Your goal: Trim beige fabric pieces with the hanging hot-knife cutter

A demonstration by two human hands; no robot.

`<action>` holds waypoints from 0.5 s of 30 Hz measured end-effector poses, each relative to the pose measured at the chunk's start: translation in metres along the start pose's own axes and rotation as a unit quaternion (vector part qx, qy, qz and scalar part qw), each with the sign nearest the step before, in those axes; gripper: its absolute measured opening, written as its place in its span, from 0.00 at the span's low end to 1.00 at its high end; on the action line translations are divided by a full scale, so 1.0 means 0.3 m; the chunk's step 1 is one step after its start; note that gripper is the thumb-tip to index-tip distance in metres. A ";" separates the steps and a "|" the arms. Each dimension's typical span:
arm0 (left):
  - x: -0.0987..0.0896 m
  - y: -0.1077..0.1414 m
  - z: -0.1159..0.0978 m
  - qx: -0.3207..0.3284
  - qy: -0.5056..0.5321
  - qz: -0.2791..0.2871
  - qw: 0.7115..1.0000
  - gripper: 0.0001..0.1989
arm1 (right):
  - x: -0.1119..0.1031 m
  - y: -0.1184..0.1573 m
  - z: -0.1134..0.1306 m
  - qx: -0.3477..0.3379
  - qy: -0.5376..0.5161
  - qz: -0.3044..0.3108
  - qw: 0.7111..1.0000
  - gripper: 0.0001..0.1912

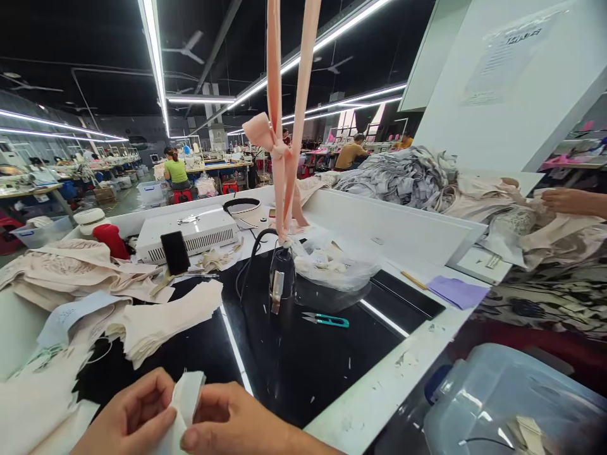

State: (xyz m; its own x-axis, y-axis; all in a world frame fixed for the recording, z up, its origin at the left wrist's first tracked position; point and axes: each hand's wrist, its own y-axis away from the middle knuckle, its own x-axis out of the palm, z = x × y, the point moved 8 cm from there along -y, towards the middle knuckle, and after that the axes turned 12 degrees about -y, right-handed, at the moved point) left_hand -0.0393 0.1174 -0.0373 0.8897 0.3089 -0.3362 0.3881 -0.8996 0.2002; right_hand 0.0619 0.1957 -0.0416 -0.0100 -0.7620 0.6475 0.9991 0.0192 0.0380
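Between my two hands, low in the head view, is a small cream-white fabric piece (pixel 184 404). My left hand (pixel 137 411) pinches its left side with thumb and fingers. From the right, my right hand (pixel 232 420) grips the same fabric, thumb in front. Part of the piece is hidden behind the fingers. A fanned stack of cream fabric pieces (pixel 165 319) lies just beyond my left hand. Past my hands, on the black work surface (pixel 203 354), rest teal thread snips (pixel 327 320) and a dark handheld tool (pixel 282 278) that hangs from knotted pink straps (pixel 279 151).
A white control box (pixel 190 234) and a phone (pixel 175 251) stand at the back left. A plastic bag (pixel 332 268) of scraps and a purple cloth (pixel 458 292) lie to the right. Another person's hand (pixel 571 202) handles fabric at far right, above a translucent bin (pixel 512 392).
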 end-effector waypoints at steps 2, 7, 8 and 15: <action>0.003 -0.012 -0.006 0.003 0.015 0.003 1.000 0.27 | -0.026 -0.003 -0.005 -0.008 0.009 -0.034 0.999 0.29; 0.022 -0.017 -0.052 0.004 0.070 0.021 0.997 0.27 | -0.066 0.002 0.038 -0.052 0.101 -0.094 0.989 0.23; 0.028 -0.018 -0.059 -0.006 0.083 0.020 0.996 0.28 | -0.069 0.003 0.045 -0.054 0.114 -0.096 0.987 0.21; 0.062 -0.024 -0.067 -0.061 0.071 0.011 0.996 0.30 | -0.074 0.011 0.053 -0.055 0.128 -0.091 0.986 0.18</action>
State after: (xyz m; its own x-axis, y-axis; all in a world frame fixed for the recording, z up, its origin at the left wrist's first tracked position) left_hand -0.0207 0.1359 -0.0265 0.9197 0.3385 -0.1989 0.3874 -0.8651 0.3187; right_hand 0.0648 0.2230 -0.0438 -0.1931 -0.8853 0.4230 0.9803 -0.1927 0.0443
